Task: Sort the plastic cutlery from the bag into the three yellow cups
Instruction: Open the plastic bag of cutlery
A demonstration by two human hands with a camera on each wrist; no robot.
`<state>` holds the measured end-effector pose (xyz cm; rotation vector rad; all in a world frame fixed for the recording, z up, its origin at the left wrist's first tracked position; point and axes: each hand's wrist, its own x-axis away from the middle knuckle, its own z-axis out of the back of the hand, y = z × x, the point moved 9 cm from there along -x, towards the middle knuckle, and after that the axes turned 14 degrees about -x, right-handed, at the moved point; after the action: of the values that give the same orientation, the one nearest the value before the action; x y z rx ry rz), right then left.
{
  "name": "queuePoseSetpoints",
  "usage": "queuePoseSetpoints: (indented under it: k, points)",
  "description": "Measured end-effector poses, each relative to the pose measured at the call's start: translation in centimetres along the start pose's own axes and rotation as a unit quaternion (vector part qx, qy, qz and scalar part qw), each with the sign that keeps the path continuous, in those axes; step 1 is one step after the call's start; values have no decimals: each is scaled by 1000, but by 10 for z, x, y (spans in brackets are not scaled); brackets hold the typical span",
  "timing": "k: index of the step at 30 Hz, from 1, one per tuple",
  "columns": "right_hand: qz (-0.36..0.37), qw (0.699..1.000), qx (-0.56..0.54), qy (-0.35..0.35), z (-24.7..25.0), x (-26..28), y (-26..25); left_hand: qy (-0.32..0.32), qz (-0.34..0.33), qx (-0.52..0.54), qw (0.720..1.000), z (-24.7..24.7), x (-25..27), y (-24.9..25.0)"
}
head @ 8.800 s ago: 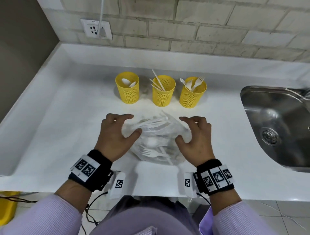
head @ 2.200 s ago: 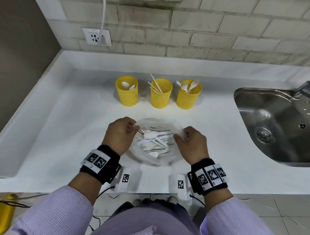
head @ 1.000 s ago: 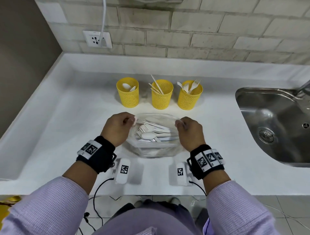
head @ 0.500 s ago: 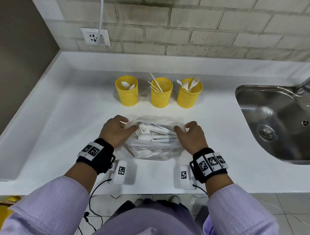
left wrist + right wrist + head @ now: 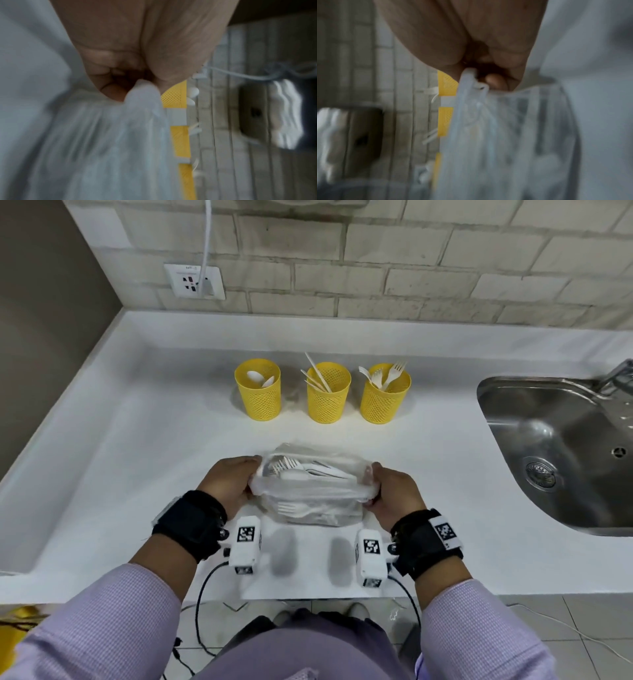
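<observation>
Left hand and right hand pinch clear bag edges, frame centre; three yellow cups above.

Kitchen: white countertop, steel sink, brick backsplash.

Glossy clear plastic bag, perforated cups, brushed-steel sink

I see a clear plastic bag of white cutlery lying on the counter just in front of three upright yellow mesh cups, which hold spoons, knives and forks.
</observation>
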<state>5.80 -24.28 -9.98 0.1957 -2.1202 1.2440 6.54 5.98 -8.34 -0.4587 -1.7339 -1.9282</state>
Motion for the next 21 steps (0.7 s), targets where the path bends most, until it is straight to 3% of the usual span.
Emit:
queuePoseSetpoints:
  k: [2,5,7,9,10,12,15,18,21]
  points:
    - [59,992,108,-4,0,1,-10,20,-48,-131,990,3,3,8]
    - [137,912,387,0,-6,20,-26,65,-68,-363,927,9,16,20]
    - [154,879,451,-2,-9,34,-31,67,-64,-491,866,8,26,23]
    - [143,885,442,-14,-10,45,-32,64,-64,-536,839,10,34,24]
    - [133,895,425,-23,-9,46,-28,60,-68,-517,851,10,37,24]
    - [126,926,356,-30,-6,44,-24,38,-71,-419,904,8,41,23]
    - [81,975,201,-51,-1,42,-13,33,-55,-266,962,11,44,16]
    - [-9,994,48,-101,-4,46,4,37,-36,-163,985,13,44,6]
    - [-81,988,-67,-116,-7,47,15,10,18,-32,999,7,41,-9]
